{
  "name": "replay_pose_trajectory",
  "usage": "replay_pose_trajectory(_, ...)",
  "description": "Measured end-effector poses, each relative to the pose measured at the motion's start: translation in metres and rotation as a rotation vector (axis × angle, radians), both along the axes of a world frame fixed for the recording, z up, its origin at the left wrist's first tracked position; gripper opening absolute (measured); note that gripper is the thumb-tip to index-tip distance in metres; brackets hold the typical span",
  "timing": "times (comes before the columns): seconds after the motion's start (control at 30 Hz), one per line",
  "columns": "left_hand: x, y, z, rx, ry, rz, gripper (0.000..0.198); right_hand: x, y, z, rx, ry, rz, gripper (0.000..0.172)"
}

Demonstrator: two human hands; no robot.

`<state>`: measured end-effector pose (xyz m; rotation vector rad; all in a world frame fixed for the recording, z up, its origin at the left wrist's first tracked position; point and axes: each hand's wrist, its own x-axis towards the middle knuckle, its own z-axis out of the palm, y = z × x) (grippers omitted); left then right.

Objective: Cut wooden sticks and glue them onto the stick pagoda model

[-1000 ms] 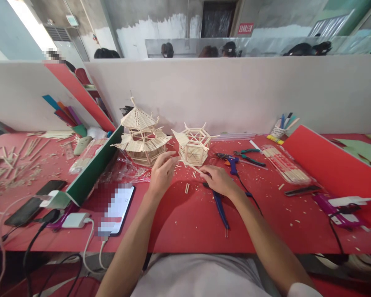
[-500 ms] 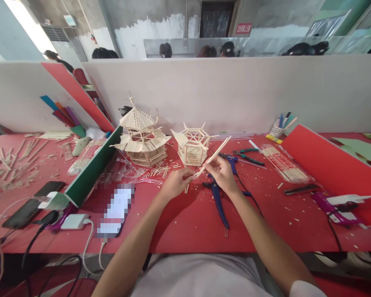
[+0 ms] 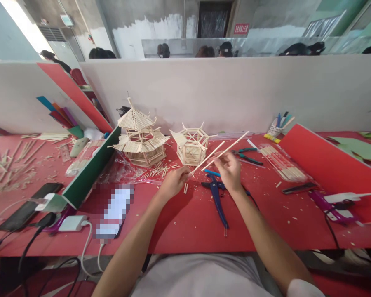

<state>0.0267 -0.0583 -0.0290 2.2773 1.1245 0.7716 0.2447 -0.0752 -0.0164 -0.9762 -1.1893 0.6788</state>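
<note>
My left hand [image 3: 175, 182] is closed in a pinch on the lower end of a thin wooden stick [image 3: 210, 154], which slants up to the right. A second, longer wooden stick [image 3: 235, 142] is gripped by my right hand [image 3: 228, 171]; it lies nearly parallel, a little apart from the first. Just beyond my hands stands a small six-sided stick frame [image 3: 192, 150] with one roof panel on its left. To its left is a taller stick pavilion [image 3: 141, 142] with two roof tiers. Blue-handled cutters [image 3: 218, 202] rest below my right hand.
Green-handled pliers [image 3: 250, 158] and a packet of sticks [image 3: 280, 163] lie to the right, before a red divider [image 3: 324, 165]. A phone [image 3: 116, 210] lies left of my arms, near a green divider [image 3: 92, 169]. Short stick offcuts [image 3: 159, 171] are scattered around the pavilion.
The sticks, held close together before, are now apart: one in each hand. My right hand has shifted right with the longer stick. The view has moved slightly.
</note>
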Motion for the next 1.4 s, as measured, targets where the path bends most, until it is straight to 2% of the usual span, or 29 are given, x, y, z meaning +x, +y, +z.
replay_pose_trajectory(0.1,-0.003,0.001,0.000,0.049,0.103,0.057,0.019,0.019,0.001,0.009,0.065,-0.020,-0.138,0.026)
replay_pose_trajectory(0.3,-0.006,0.002,-0.002,0.076,0.308,0.097,0.023,0.083,-0.004,0.021,0.034,-0.189,-0.249,0.032)
replay_pose_trajectory(0.37,-0.006,0.002,-0.003,0.090,0.315,0.093,0.023,0.104,-0.007,0.021,-0.050,-0.329,-0.197,0.025)
replay_pose_trajectory(0.47,-0.005,0.002,-0.003,0.093,0.304,0.096,0.024,0.120,-0.009,0.017,-0.236,-0.658,-0.027,0.022)
replay_pose_trajectory(0.6,-0.005,0.002,-0.002,0.081,0.296,0.108,0.023,0.114,-0.006,0.008,-0.490,-1.039,0.162,0.015)
replay_pose_trajectory(0.7,-0.005,0.003,-0.003,0.081,0.282,0.120,0.021,0.105,-0.003,0.004,-0.578,-1.133,0.213,0.015)
replay_pose_trajectory(0.87,-0.006,0.005,-0.007,0.086,0.210,0.096,0.018,0.103,-0.001,0.001,-0.657,-1.173,0.217,0.005)
replay_pose_trajectory(1.13,-0.008,0.008,-0.009,0.100,0.125,0.046,0.019,0.105,0.001,-0.004,-0.620,-1.149,0.152,0.002)
replay_pose_trajectory(1.4,-0.006,0.007,-0.007,0.078,0.136,0.074,0.018,0.102,0.001,-0.003,-0.636,-1.132,0.165,0.010)
